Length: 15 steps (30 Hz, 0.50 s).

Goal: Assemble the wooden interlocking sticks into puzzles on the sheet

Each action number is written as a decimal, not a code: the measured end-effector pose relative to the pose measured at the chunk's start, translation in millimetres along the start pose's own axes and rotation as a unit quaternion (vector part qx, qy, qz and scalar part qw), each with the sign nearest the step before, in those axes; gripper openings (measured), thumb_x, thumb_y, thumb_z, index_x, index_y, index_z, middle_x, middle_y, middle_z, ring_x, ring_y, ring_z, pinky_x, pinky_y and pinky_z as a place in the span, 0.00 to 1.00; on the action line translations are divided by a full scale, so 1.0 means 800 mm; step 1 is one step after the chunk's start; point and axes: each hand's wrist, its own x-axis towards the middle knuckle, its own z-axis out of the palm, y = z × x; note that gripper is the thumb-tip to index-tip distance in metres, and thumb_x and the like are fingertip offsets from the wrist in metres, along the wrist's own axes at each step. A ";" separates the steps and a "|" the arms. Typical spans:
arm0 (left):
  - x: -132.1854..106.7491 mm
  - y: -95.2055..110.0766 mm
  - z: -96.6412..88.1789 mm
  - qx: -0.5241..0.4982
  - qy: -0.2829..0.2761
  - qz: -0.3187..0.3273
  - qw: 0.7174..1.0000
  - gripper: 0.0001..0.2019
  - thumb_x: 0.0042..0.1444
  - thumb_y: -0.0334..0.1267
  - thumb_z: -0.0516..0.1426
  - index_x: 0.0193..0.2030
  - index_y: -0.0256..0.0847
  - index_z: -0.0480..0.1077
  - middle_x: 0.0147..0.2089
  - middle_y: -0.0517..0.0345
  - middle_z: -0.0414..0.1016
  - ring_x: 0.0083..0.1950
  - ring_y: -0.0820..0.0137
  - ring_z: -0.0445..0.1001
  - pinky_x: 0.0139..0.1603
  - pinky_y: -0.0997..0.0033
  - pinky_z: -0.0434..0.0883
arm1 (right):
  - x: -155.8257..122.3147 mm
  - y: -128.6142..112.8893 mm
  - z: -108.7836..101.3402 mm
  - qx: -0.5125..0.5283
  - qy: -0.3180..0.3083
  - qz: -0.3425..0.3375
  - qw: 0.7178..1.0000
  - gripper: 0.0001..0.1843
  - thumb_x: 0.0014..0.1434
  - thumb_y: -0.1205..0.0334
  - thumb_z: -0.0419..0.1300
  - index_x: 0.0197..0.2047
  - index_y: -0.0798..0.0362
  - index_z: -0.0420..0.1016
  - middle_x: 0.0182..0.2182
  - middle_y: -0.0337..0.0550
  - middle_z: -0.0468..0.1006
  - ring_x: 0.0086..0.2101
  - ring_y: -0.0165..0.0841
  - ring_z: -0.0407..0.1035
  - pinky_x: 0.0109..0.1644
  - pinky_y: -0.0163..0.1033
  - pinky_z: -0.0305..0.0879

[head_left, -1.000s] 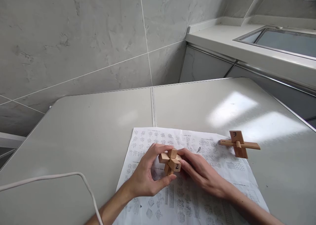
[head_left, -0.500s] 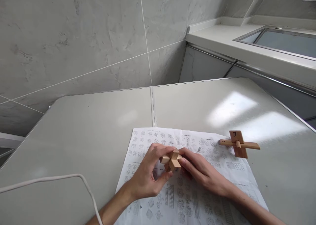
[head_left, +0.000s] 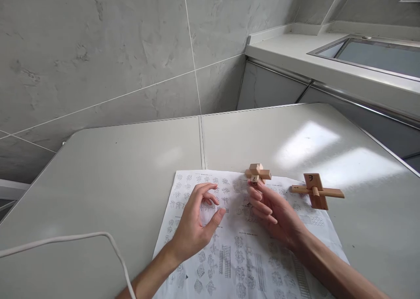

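Note:
A small interlocking wooden block puzzle (head_left: 258, 173) sits at the far edge of the printed paper sheet (head_left: 229, 242), a black numeral on its near end. Just in front of it is my right hand (head_left: 274, 209), fingers loosely curled and apart, not wrapped around it. The fingertips overlap the puzzle's lower edge; whether they touch it I cannot tell. My left hand (head_left: 198, 222) hovers over the sheet with thumb and fingers spread and nothing in them. Right of my right hand lies a second wooden puzzle (head_left: 316, 191), cross-shaped, with a flat numbered piece and a long bar.
The sheet, covered in small puzzle diagrams, lies on a pale glossy table (head_left: 98, 181) with a seam down its middle. A white cable (head_left: 78, 237) loops across the left front. Behind stand a grey tiled wall (head_left: 124, 49) and a white counter (head_left: 295, 49).
The block puzzle has gone from between both hands to the sheet's far edge. My left hand has let go of it and opened; my right hand has moved forward and loosened.

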 end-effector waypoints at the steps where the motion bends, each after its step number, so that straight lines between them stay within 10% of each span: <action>1: 0.000 0.000 0.000 0.003 0.000 0.000 1.000 0.20 0.72 0.43 0.60 0.67 0.55 0.64 0.54 0.55 0.73 0.51 0.64 0.76 0.62 0.54 0.74 | 0.000 0.000 0.000 0.013 0.014 -0.026 0.999 0.21 0.60 0.51 0.77 0.37 0.52 0.71 0.28 0.30 0.66 0.19 0.18 0.50 0.14 0.22 0.53; 9: -0.003 -0.001 -0.001 0.018 -0.014 0.001 1.000 0.17 0.73 0.43 0.58 0.66 0.54 0.66 0.56 0.53 0.71 0.52 0.65 0.76 0.61 0.55 0.76 | 0.000 -0.005 -0.012 0.047 0.133 -0.113 0.984 0.19 0.62 0.49 0.72 0.42 0.49 0.69 0.30 0.32 0.70 0.19 0.22 0.57 0.12 0.24 0.54; 15: 0.001 0.002 -0.001 0.032 -0.021 0.004 0.999 0.14 0.73 0.41 0.57 0.62 0.53 0.70 0.58 0.53 0.71 0.50 0.66 0.77 0.58 0.58 0.78 | -0.004 -0.001 -0.002 -0.041 0.105 -0.119 0.986 0.19 0.63 0.44 0.67 0.44 0.47 0.68 0.27 0.32 0.69 0.16 0.24 0.57 0.11 0.27 0.49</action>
